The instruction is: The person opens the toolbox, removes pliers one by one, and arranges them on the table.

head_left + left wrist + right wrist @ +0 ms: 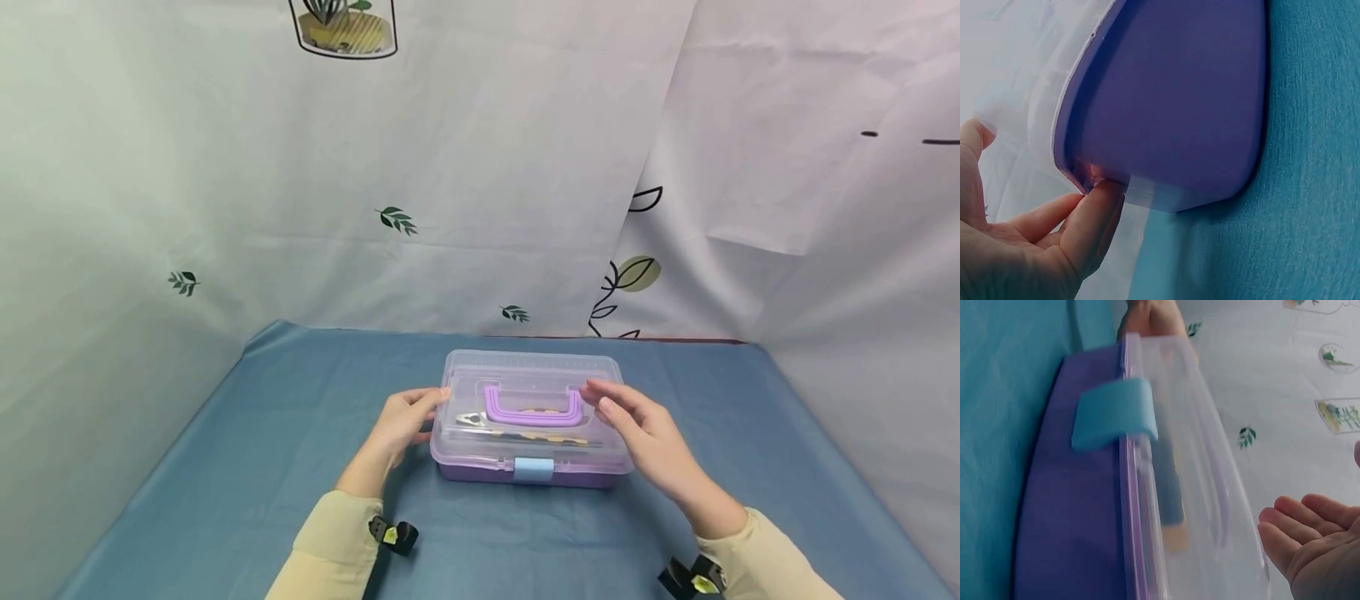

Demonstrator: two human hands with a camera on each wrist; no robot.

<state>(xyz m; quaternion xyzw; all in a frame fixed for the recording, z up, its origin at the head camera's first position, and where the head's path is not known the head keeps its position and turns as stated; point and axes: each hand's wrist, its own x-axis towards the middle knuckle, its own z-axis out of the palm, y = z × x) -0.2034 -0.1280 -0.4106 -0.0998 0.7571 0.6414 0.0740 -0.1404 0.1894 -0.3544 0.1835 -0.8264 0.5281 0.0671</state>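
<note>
The left hand [405, 417] holds the left end of the box [480, 473], fingertips tucked under its rim; the right hand [651, 429], fingers loose and gripping nothing, hovers over the lid's right side. The box sits mid-table on blue cloth [517, 550]. Its plastic looks light, stiff and smooth, probably slightly slippery; the clear lid [532, 364] may flex. The purple handle [534, 418] or both end rims should offer the surest hold.

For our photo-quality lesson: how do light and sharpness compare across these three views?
Head: bright, fairly even light, leaf prints on the backdrop clear; left wrist: dimmer, the box in shade, backdrop hazy; right wrist: latch soft-edged, contents blurred behind the cloudy lid.
</note>
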